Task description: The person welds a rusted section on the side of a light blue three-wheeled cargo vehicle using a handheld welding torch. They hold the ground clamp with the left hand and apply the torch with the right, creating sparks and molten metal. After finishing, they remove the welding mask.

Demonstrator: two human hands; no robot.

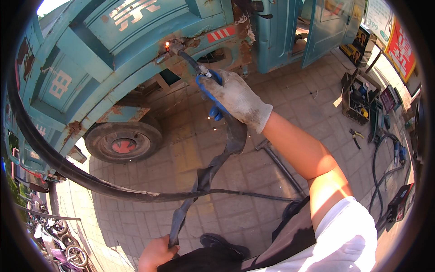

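My right hand point(231, 95), in a grey and blue glove, is closed on the handle of a welding torch point(190, 60). Its nozzle is at the rusty lower edge of a teal truck body point(86, 36), where a bright glow and falling sparks show. A wrapped black cable point(206, 174) runs from the torch down to my bare left hand point(158, 251), which is closed around it at the bottom of the view. A thick black hose point(113, 188) arcs from the far left across the cable.
Below the truck are a wheel point(123, 140) and paving point(176, 154) with a long hammer-like metal tool point(281, 165). At right are an open door point(326, 31), a toolbox point(353, 99), pliers point(355, 138), coiled cables point(378, 177) and signboards point(401, 47). Bicycles point(68, 245) stand at lower left.
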